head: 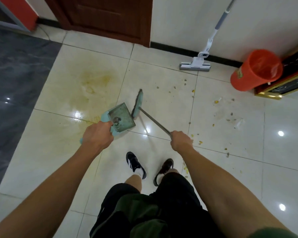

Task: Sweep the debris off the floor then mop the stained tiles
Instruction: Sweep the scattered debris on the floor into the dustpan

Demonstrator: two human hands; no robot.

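My left hand grips the handle of a teal dustpan held over the cream tiles, with a small clump of dirt inside it. My right hand grips the metal shaft of a teal broom, whose head stands right at the dustpan's open edge. Scattered yellow and grey debris lies on the tiles to the right. A yellowish stain spreads over the tiles to the left of the dustpan. A white sponge mop leans against the far wall.
An orange bucket stands at the right by a black, gold-framed cabinet. A dark wooden door is straight ahead. Dark grey flooring runs along the left. My feet in dark shoes stand below the hands.
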